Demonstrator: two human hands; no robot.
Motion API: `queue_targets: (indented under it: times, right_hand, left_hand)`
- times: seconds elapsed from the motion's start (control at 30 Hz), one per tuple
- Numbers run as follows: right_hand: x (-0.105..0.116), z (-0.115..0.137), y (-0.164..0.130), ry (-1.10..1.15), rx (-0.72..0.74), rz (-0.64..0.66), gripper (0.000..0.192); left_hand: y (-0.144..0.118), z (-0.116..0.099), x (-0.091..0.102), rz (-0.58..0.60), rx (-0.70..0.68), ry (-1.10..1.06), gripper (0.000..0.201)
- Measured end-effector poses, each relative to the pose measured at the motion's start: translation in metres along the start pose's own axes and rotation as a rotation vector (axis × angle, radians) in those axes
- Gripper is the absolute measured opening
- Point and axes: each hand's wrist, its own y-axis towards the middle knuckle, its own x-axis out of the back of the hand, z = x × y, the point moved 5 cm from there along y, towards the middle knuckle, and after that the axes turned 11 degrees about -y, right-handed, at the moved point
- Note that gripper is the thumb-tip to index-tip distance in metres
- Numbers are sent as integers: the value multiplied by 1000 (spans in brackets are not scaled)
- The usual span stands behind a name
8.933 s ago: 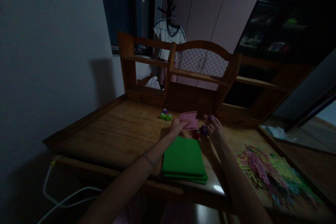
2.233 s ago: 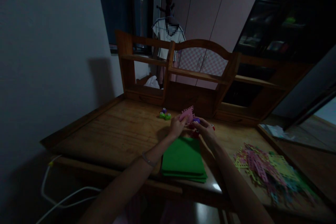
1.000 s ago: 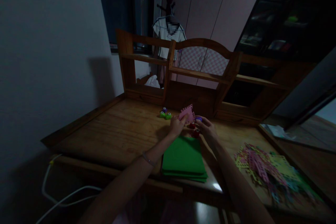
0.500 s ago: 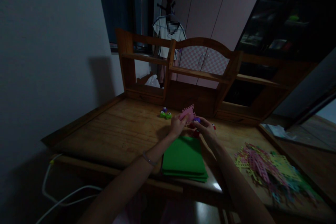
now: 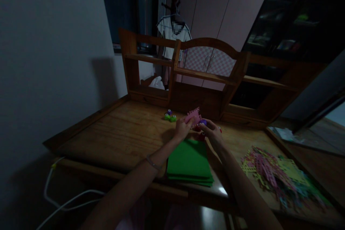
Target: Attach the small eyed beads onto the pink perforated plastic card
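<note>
Both arms reach forward over the desk (image 5: 126, 133). The left hand (image 5: 182, 130) pinches a pink sheet (image 5: 193, 116), tilted up; the right hand (image 5: 213, 133) grips a purple punch (image 5: 203, 123) against it, above the green sheets (image 5: 188, 161).

Desk (image 5: 126, 133): varnished wood, visible grain, slightly glossy. Green sheets (image 5: 188, 160): matt, foam-like. Pink sheet (image 5: 193, 116): matt. Punches (image 5: 170, 116): glossy plastic.
</note>
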Motion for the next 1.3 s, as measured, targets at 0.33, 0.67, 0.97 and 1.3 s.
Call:
queue_targets:
  times: [0.33,0.67,0.97,1.3]
  right_hand:
    - [-1,19,-9,-37,-43,29,44]
    - [-1,-1,2,-28,43,20,41]
    - [0,-5,4,-26,24,-2,43]
    - [1,10,-5,-15,-18,16,41]
  left_hand:
    - [-1,-5,1,17,-87,98,44]
    - [-3,-12,-1,58,-104,50,42]
    - [-3,-9,-2,57,-103,64,42]
    - [-4,-11,-5,77,-76,48,43]
